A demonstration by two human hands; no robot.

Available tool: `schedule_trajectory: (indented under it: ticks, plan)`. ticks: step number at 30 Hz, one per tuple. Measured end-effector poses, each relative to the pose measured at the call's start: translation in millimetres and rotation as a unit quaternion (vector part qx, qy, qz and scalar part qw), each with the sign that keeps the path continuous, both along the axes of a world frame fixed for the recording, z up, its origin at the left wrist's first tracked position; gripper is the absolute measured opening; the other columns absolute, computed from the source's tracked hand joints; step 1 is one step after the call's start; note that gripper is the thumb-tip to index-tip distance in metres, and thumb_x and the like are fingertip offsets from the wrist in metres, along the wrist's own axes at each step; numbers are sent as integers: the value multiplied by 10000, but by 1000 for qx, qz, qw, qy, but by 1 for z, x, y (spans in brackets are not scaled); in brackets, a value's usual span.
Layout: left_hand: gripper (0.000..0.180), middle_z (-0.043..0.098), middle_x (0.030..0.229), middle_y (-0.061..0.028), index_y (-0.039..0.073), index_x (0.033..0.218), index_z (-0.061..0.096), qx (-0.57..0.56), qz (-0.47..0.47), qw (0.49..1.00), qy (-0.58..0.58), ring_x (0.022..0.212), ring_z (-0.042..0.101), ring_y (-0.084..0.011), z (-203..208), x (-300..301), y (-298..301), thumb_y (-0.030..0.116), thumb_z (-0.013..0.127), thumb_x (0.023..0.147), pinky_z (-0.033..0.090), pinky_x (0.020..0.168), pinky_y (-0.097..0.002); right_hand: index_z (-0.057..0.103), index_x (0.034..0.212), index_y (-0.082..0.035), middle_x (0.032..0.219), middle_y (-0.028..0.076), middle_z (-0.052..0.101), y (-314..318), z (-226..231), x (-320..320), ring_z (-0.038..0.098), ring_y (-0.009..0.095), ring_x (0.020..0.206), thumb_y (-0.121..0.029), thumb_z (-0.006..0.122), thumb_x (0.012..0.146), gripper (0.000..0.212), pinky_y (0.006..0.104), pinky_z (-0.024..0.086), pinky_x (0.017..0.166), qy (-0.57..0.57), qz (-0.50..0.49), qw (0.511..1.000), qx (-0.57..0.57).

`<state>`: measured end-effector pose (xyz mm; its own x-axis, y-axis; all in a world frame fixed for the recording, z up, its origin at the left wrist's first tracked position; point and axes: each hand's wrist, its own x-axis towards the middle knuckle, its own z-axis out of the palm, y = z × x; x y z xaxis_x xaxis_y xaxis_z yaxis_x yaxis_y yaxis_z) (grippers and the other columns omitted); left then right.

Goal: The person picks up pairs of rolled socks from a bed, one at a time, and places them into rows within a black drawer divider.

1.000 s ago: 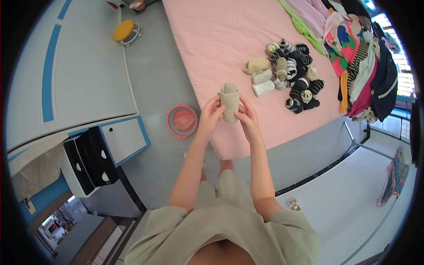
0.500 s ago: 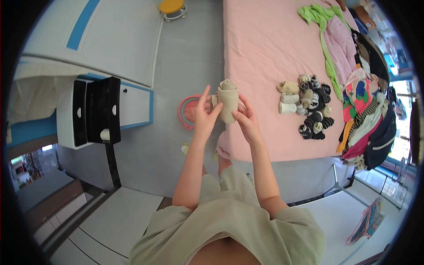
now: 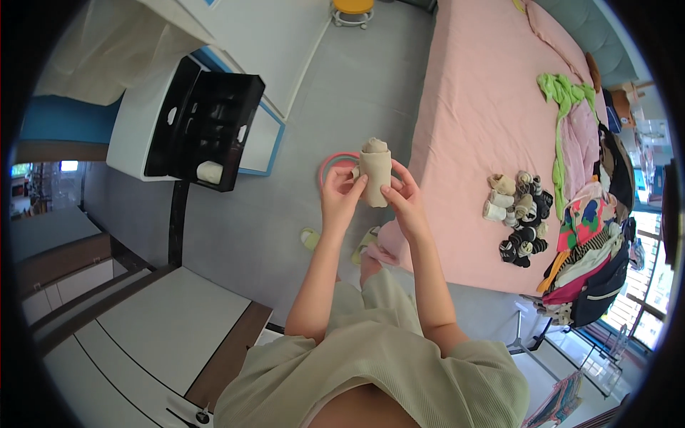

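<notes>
Between both hands I hold a beige sock [image 3: 376, 180] folded into a tight roll, upright, with a rounded tuft sticking out of its top. My left hand [image 3: 342, 203] grips its left side, thumb on the front. My right hand [image 3: 407, 203] closes on the lower right side, thumb also in front. To the left, a black drawer [image 3: 251, 87] is pulled out, showing dividers inside. A whitish rolled sock [image 3: 209, 172] lies in its near corner. On the bed [image 3: 457, 143] at right sits a group of rolled socks [image 3: 526, 207], beige, white, striped and black.
Piled clothes [image 3: 585, 250] lie along the bed's right side, with a green garment [image 3: 564, 107] farther back. A pink round basin [image 3: 335, 167] is on the floor behind my hands. Slippers [image 3: 310, 238] are near my feet. A yellow-topped stool [image 3: 353, 8] stands far ahead.
The view has swung left, so the bed and socks appear farther right and the drawer's inside shows more. Both hands keep hold of the rolled sock.
</notes>
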<state>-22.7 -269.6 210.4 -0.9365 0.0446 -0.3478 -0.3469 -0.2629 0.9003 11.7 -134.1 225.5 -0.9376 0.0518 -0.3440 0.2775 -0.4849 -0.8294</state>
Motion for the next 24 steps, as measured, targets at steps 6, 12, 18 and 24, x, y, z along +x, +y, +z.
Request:
schedule_trajectory:
  ticks: [6, 12, 18, 24]
  plan:
    - [210, 626, 969, -92, 3, 945, 555, -22, 26, 999, -27, 773, 600, -122, 2, -13, -68, 107, 674, 806, 490, 551, -243, 379, 1315, -40, 1115, 79, 601, -71, -1, -25, 552, 136, 1034, -67, 640, 794, 584, 275, 428, 876, 5, 10, 999, -31]
    - [160, 630, 843, -49, -26, 877, 609, -254, 82, 958, 108, 722, 589, -91, 1, -24, -145, 102, 670, 804, 463, 602, -217, 396, 1301, -74, 1135, 69, 585, -147, -4, -49, 554, 138, 1030, -64, 645, 789, 570, 267, 449, 841, 10, 50, 997, -50]
    - [292, 661, 865, -82, -33, 1076, 592, -231, 80, 969, 29, 691, 615, -105, 8, -30, -220, 72, 651, 810, 478, 605, -222, 404, 1289, -82, 1142, 73, 572, -222, -3, -71, 554, 152, 1031, -45, 664, 768, 584, 273, 451, 844, 15, 111, 992, -56]
    - [342, 664, 875, -114, -9, 1139, 559, -213, 145, 966, 23, 689, 623, -112, 16, -34, -271, 50, 635, 811, 485, 615, -224, 404, 1291, -77, 1141, 85, 572, -274, -12, -90, 557, 159, 1020, -31, 656, 769, 582, 289, 442, 856, -11, 162, 986, -36]
